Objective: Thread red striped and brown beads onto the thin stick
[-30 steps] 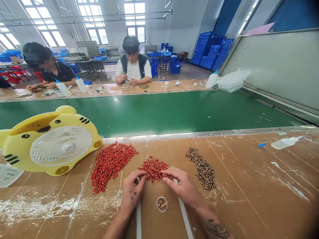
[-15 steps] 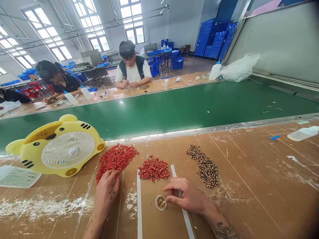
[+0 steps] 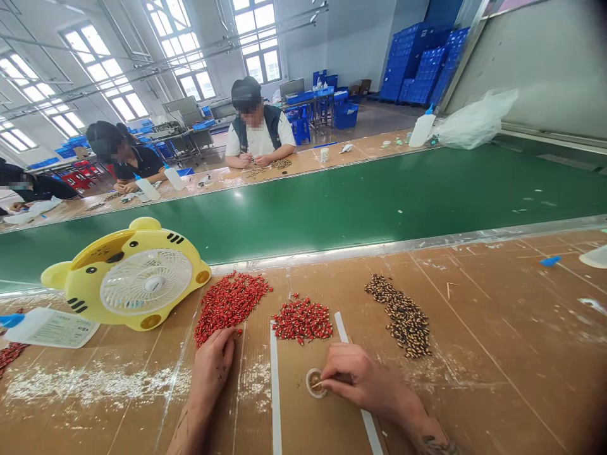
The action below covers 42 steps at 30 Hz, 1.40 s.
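Observation:
My left hand (image 3: 216,359) rests at the lower edge of a large red pile (image 3: 230,303), its fingertips closed together around something small I cannot make out. Between thumb and forefinger my right hand (image 3: 353,376) pinches a thin stick (image 3: 319,384), whose tip is in a small round cup (image 3: 315,382). The cup sits between two white strips (image 3: 276,392). Just above it lies a smaller pile of red pieces with pale ends (image 3: 302,319). Right of my right hand is a pile of dark and tan pieces (image 3: 401,315).
A yellow animal-shaped fan (image 3: 142,278) and a bottle with a blue tip (image 3: 52,327) are at the left. Beyond the table edge runs a green belt (image 3: 303,212). Across it, people sit working at another table (image 3: 303,158).
The whole view has shifted, with the table contents appearing further right. My right hand has closed its fingers more around the stick. My left hand stays by the large red pile.

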{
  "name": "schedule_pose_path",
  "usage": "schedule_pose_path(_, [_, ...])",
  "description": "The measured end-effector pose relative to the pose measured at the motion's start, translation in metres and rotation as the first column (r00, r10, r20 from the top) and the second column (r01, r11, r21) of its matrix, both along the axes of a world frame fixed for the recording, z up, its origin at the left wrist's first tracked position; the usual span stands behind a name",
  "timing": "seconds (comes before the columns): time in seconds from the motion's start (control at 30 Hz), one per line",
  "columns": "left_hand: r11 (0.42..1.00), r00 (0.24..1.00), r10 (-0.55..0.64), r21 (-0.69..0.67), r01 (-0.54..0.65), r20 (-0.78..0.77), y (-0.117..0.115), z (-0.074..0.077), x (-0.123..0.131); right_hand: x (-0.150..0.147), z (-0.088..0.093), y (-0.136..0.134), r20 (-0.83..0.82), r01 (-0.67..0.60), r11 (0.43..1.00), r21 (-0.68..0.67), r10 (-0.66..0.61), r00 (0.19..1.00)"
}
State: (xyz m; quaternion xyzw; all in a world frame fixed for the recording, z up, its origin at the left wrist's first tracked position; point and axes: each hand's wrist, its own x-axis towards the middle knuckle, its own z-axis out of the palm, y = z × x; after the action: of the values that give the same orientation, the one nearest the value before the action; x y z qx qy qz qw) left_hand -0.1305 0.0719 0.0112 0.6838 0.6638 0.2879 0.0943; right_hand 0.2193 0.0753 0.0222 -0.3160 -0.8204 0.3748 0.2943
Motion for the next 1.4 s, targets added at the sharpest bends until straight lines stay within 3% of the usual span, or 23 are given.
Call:
schedule_pose_path(0.07, [0.996,0.972,0.086,-0.044,-0.078,0.221,-0.005,-0.001,0.000,-0.003,0.003,-0.002,0.019,-0.020,0.998,0.065,0.019,1.000])
schedule_pose_path(0.17, [0.973,0.797,0.210,-0.198,-0.116,0.567,-0.013,-0.001,0.007,-0.007,0.006,-0.004,0.055,-0.035,0.992,0.122,0.029,0.998])
schedule_pose_path(0.23, [0.970,0.684,0.216,-0.233,-0.069,0.697,-0.015,0.000,0.018,-0.009,0.006,-0.004,0.063,-0.041,0.989,0.143,0.032,0.997])
schedule_pose_path(0.33, [0.983,0.571,0.155,-0.183,-0.008,0.806,-0.014,0.003,0.037,-0.009,0.006,-0.005,0.109,-0.059,0.980,0.188,0.039,0.993])
schedule_pose_path(0.53, [0.983,0.503,0.111,-0.171,0.073,0.857,0.006,0.010,0.071,-0.010,0.006,-0.002,0.227,-0.068,0.956,0.286,0.001,0.974])
schedule_pose_path(0.67, [0.956,0.430,0.151,-0.242,0.166,0.890,0.017,0.005,0.083,-0.007,0.008,0.001,0.261,-0.050,0.945,0.324,-0.038,0.965])
schedule_pose_path(0.83, [0.911,0.375,0.148,-0.274,0.308,0.915,0.010,-0.006,0.088,-0.004,0.008,0.000,0.312,-0.118,0.937,0.329,0.010,0.950])
schedule_pose_path(1.07, [0.872,0.225,0.169,-0.252,0.420,0.960,0.000,-0.001,0.094,-0.005,0.007,-0.001,0.275,-0.121,0.938,0.326,0.029,0.961])
schedule_pose_path(1.2, [0.854,0.228,0.167,-0.256,0.453,0.959,-0.002,-0.003,0.095,-0.004,0.005,-0.002,0.262,-0.113,0.937,0.331,0.024,0.965])
schedule_pose_path(1.4, [0.856,0.292,0.169,-0.287,0.430,0.941,-0.002,-0.004,0.096,-0.006,0.003,-0.003,0.258,-0.084,0.949,0.305,0.003,0.966])
